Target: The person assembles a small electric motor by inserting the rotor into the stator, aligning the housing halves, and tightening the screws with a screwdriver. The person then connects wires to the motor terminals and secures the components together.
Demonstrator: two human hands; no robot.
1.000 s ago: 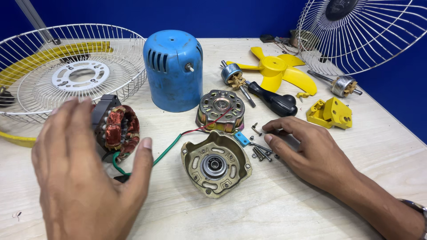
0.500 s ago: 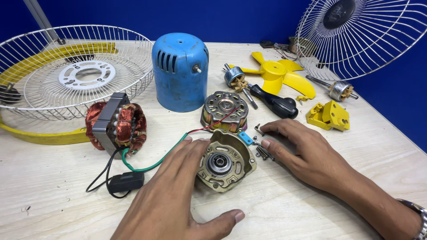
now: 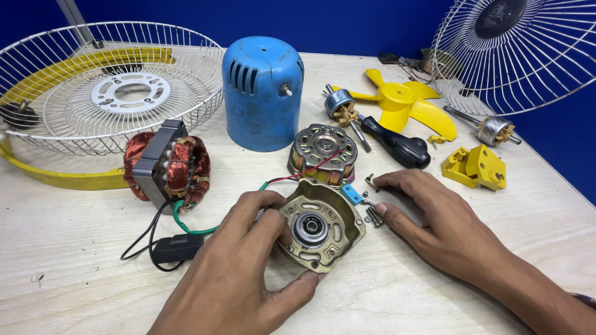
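My left hand grips a brass-coloured motor end cover with a bearing in its middle, tilting it up off the table by its left and bottom edges. My right hand rests on the table just right of the cover, fingertips on a small pile of screws. A small blue part lies between the cover and the screws. The copper-wound stator with green and black wires sits to the left, untouched.
A blue motor housing and a second metal end cover stand behind. A black-handled screwdriver, yellow fan blade, yellow bracket, two rotors and wire fan guards surround them.
My left hand let go of the stator, moved right and took hold of the end cover, lifting its edge. My right hand stayed at the screws.
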